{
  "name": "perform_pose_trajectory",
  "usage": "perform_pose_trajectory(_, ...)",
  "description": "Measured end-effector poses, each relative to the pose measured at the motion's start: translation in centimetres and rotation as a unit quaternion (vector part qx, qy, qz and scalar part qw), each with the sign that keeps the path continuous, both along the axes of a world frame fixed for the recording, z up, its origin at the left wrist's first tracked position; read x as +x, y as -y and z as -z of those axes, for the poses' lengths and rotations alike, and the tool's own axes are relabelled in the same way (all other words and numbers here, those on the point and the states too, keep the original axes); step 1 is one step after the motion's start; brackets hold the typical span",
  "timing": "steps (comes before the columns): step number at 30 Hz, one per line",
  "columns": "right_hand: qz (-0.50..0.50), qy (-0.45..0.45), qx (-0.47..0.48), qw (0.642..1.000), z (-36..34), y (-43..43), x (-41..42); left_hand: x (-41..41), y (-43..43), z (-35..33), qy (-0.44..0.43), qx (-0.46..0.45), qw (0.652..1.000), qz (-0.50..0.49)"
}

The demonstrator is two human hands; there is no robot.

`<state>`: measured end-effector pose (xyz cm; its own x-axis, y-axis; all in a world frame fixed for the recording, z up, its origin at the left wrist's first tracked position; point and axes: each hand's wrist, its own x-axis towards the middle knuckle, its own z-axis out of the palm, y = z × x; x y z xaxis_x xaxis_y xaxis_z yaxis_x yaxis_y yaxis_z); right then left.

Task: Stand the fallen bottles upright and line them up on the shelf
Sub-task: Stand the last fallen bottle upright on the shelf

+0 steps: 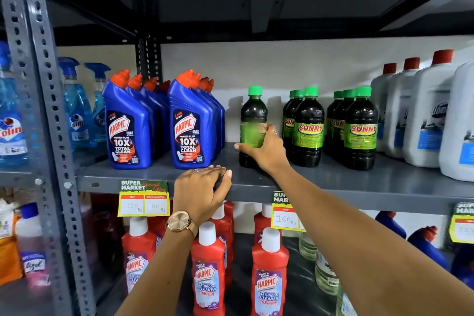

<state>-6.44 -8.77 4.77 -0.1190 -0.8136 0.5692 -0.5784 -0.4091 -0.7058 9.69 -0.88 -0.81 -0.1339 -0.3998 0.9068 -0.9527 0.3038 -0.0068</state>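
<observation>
A dark bottle with a green cap and green label [252, 115] stands upright on the grey middle shelf [359, 182], between the blue Harpic bottles and the Sunny bottles. My right hand [266, 151] is wrapped around its lower half. My left hand [202, 187], with a watch on the wrist, rests on the shelf's front edge, fingers curled over the lip. Two rows of dark Sunny bottles [309, 127] stand upright to the right, each several deep.
Two rows of blue Harpic bottles [191, 123] stand left of the gap. White jugs with red caps [425, 110] fill the right end. Red Harpic bottles [207, 272] stand on the shelf below. Price tags [143, 199] hang from the shelf edge. A perforated upright [48, 115] bounds the left.
</observation>
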Motion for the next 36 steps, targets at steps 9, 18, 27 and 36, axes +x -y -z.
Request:
perform_pose_trajectory(9,-0.026,0.015,0.055,0.998,0.1,0.4,-0.6,0.0,0.4,0.2,-0.004,-0.017,1.000,-0.013)
perform_pose_trajectory(18,-0.004,-0.005,0.065,0.998,-0.1,0.3,-0.6,0.1,0.8,0.5,-0.005,-0.026,1.000,-0.016)
perform_pose_trajectory(27,0.005,0.004,0.088,0.996,-0.3,0.8,-0.6,-0.2,0.5,0.2,-0.022,-0.006,1.000,-0.013)
perform_pose_trajectory(36,-0.077,0.055,0.163,0.982,-0.8,-1.3,-2.1,-1.1,-0.4,-1.9,-0.036,0.129,0.988,-0.083)
